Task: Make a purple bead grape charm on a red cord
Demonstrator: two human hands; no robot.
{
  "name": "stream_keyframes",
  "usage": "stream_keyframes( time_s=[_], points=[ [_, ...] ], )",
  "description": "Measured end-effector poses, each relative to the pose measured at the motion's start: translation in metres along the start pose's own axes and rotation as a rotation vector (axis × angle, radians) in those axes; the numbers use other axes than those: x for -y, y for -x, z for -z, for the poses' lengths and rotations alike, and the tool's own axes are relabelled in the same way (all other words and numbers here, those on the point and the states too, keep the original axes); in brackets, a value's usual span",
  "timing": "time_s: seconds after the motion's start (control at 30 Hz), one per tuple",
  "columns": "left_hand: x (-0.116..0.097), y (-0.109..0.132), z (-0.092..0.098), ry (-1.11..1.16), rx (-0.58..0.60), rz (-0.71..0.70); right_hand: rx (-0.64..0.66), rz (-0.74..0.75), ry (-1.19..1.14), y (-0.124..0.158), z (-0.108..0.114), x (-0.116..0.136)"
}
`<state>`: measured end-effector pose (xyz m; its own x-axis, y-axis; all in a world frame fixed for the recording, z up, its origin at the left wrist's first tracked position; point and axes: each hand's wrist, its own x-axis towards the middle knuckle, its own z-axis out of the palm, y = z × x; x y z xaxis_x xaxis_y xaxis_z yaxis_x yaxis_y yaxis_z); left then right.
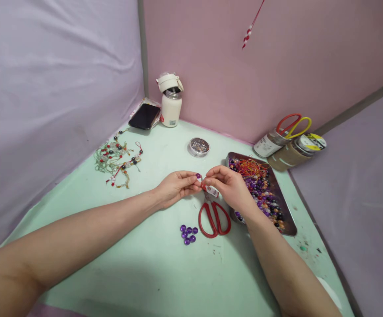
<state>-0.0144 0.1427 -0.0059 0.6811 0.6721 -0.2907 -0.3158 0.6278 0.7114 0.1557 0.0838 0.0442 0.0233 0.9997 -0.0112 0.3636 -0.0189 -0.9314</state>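
Note:
Between the thumb and forefinger of my left hand [178, 188] is a purple bead [198, 176]. My right hand [227, 185] is close beside it, its thumb and fingertips pinched together near the bead; whatever they grip is too small to make out. Just below both hands lie red-handled scissors [214, 219], their blades partly covered by a small red and white label [211, 190]. A cluster of several loose purple beads [189, 234] rests on the table left of the scissor handles.
A metal tray [290, 224] of mixed beads and red-gold cord stands at the right. Behind are a round tin [199, 146], a white bottle [171, 108], a phone [144, 116], and a jar holding scissors [268, 144]. Beaded strings [119, 158] lie at the left.

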Motion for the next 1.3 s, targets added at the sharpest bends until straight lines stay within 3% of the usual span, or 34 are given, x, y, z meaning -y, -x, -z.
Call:
stream_keyframes(
  time_s=[0.33,0.53,1.07,1.3],
  points=[
    [0.000,-0.001,0.000,-0.010,-0.031,-0.038,-0.068,0.061,0.171,0.005,-0.002,0.011],
    [0.002,-0.001,0.000,-0.032,-0.040,-0.102,-0.190,0.316,0.471,0.010,-0.006,0.012],
    [0.003,-0.003,0.000,-0.047,-0.065,-0.114,-0.274,0.292,0.535,0.013,-0.001,0.016],
    [-0.003,0.000,-0.005,-0.047,-0.108,-0.146,-0.318,0.380,0.573,0.015,0.005,0.024]
  ],
)
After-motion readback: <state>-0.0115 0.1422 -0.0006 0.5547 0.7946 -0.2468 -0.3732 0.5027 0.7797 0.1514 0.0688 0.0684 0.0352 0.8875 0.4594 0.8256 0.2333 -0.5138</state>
